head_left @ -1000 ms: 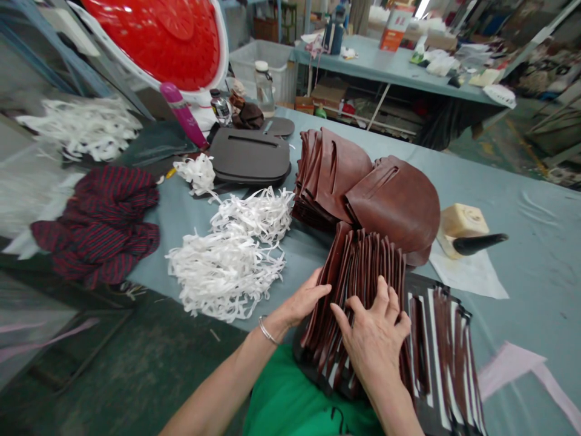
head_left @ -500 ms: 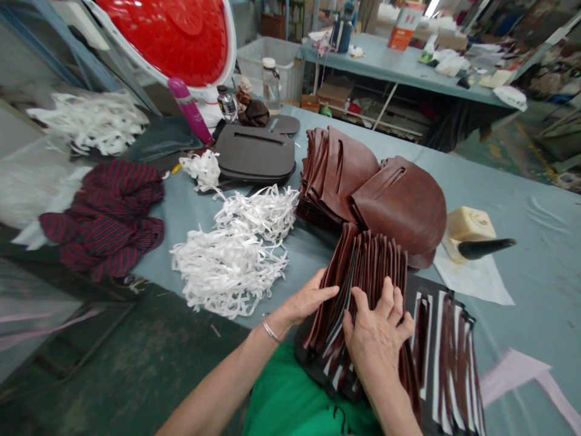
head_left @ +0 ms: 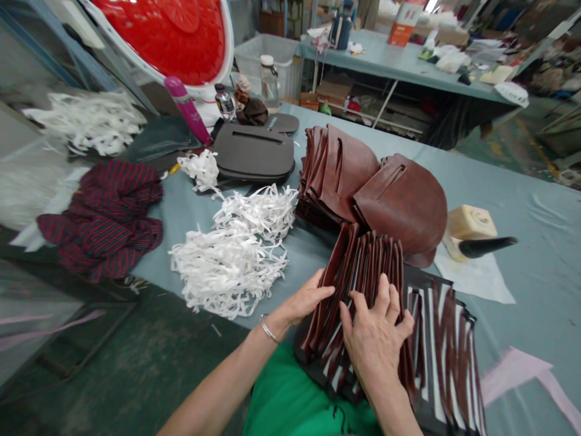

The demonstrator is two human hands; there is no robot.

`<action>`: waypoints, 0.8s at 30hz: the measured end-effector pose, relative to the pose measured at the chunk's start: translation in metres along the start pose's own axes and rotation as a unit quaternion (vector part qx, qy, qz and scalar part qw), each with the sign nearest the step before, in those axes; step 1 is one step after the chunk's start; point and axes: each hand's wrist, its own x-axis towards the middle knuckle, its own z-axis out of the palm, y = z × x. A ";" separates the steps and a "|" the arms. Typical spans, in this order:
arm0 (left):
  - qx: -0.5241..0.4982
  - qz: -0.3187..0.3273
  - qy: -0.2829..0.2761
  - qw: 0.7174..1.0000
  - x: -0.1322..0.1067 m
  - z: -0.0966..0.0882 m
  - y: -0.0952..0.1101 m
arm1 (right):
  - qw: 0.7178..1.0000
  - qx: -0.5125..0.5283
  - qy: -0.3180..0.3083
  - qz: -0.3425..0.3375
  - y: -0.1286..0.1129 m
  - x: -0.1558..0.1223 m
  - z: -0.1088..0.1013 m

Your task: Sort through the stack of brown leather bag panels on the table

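Observation:
A row of brown leather pieces (head_left: 370, 257) stands on edge, fanned out, at the table edge in front of me. My left hand (head_left: 308, 298) is at its left side, thumb over the near face and fingers partly hidden behind the leather; a metal bangle circles the wrist. Across the top edges lies my right hand (head_left: 376, 333), its fingers spread and bent, fingertips touching the pieces. To its right, more strips of brown leather with white and black layers (head_left: 449, 357) fan out. Behind the row lie larger folded brown leather panels (head_left: 399, 203) with slots.
White strips (head_left: 231, 269) are heaped to the left, beside a striped cloth (head_left: 106, 218). Dark grey panels (head_left: 254, 151) lie behind them. At right, a cream block-shaped container (head_left: 472, 223) with a black handle-like piece sits on white paper. A red fan-like object (head_left: 181, 36) stands back left.
The fingers of my right hand have shifted slightly left, and the leather tops beneath have tilted left. Strips on the right have spread a little. My left hand stays almost in place.

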 end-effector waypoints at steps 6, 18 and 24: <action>-0.005 -0.016 0.005 1.000 -0.001 0.003 0.002 | 1.000 0.001 -0.009 0.000 -0.002 0.003 -0.001; 0.067 0.019 0.002 0.998 -0.002 0.005 0.003 | 1.000 -0.010 -0.025 0.010 -0.002 0.003 0.001; 0.047 0.029 -0.012 0.998 -0.003 0.004 0.003 | 1.000 -0.006 -0.023 0.016 -0.003 0.004 -0.001</action>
